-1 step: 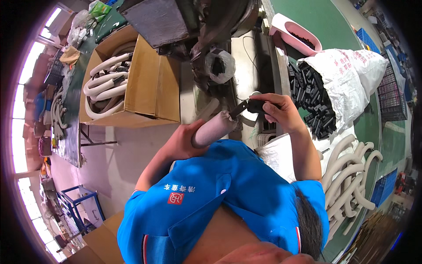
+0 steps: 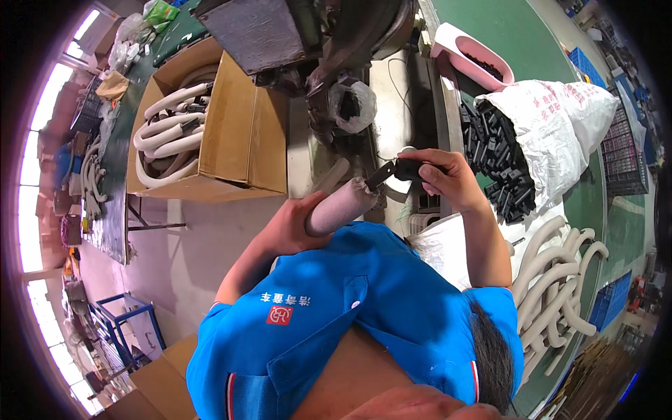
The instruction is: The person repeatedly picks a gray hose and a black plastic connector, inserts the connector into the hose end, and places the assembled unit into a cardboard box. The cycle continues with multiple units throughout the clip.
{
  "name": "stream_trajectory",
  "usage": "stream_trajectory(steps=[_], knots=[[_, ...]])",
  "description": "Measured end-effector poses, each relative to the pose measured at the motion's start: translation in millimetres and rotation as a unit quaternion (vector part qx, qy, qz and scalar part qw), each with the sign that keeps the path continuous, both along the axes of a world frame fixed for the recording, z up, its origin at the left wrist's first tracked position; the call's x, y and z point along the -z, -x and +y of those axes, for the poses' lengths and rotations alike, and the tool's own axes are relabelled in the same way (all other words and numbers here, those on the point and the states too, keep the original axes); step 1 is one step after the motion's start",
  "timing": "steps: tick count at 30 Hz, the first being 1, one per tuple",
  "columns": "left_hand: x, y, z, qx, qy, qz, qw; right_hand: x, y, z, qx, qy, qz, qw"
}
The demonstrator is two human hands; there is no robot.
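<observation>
My left hand (image 2: 285, 225) is wrapped round a pale grey foam-covered tube (image 2: 341, 207), held in front of my chest. The tube's ragged end points up and to the right. Between the fingers and thumb of my right hand (image 2: 451, 180) is a black plastic piece (image 2: 408, 169) with a flat, narrow tongue. That tongue meets the tube's open end; whether it sits inside, I cannot tell. Right of my right hand, many similar black pieces (image 2: 500, 157) spill from a white woven sack (image 2: 563, 133).
A cardboard box (image 2: 241, 133) of bent foam tubes (image 2: 175, 143) stands at the left. Dark machinery (image 2: 329, 56) with a plastic-wrapped part (image 2: 352, 105) rises ahead. On the green table (image 2: 490, 21) are a pink tub (image 2: 476, 56) and loose foam tubes (image 2: 556, 280).
</observation>
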State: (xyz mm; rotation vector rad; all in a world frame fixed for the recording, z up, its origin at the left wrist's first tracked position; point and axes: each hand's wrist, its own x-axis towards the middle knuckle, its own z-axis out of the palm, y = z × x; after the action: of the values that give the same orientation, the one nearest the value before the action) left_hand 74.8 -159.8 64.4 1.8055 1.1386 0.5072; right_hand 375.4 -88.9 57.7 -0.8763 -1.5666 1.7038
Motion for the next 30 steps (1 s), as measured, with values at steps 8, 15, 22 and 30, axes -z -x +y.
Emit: stream_trajectory(steps=[8,15,22,30], knots=[[12.2,24.1,-8.9,0.093,0.076,-0.024,0.992,-10.4,21.0,20.3,-0.191,-0.088,-0.094,0.973],[68.8,47.9,-7.2,-0.049,0.064,-0.068,0.994,34.3,97.2,44.9,0.074,-0.176,-0.133,0.973],[111.4,41.7,50.0,-0.204,0.007,-0.168,0.964,98.4,172.6,159.5,0.190,-0.200,-0.148,0.950],[100.3,53.3,72.8,-0.218,0.172,-0.229,0.933,89.9,204.7,185.0,0.198,-0.272,-0.331,0.882]])
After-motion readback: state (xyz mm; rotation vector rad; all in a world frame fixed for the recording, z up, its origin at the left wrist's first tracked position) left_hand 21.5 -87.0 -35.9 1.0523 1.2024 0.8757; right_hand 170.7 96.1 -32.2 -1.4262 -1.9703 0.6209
